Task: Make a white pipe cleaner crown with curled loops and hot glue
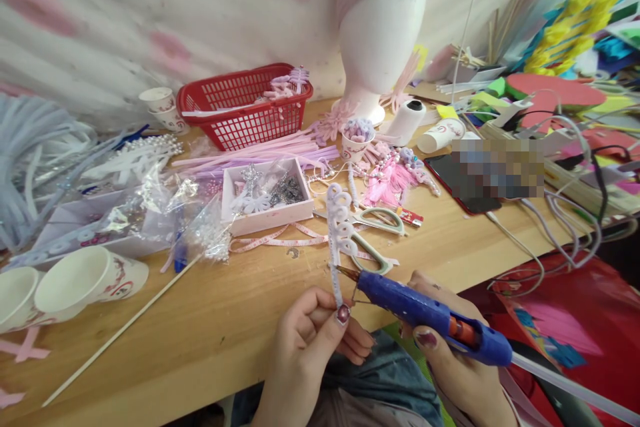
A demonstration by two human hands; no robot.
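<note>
Between thumb and fingers, my left hand (320, 333) pinches the lower end of a pale lavender pipe-cleaner piece (336, 233), which stands upright with curled loops along its right side. My right hand (445, 347) is wrapped around a blue glue gun (410, 300), with a clear glue stick (565, 383) coming out of its back end. The metal tip of the gun points left and is at the stem of the piece, just above my left fingertips. Whether the tip touches the stem is too small to tell. Green-handled scissors (383, 221) lie behind the piece.
A red basket (250, 123), a white foam head (380, 33) and a white box (270, 213) of silver ornaments stand behind. Paper cups (75, 283) and a thin wooden stick (120, 333) are at left. A phone (463, 183) and cables (575, 213) lie at right.
</note>
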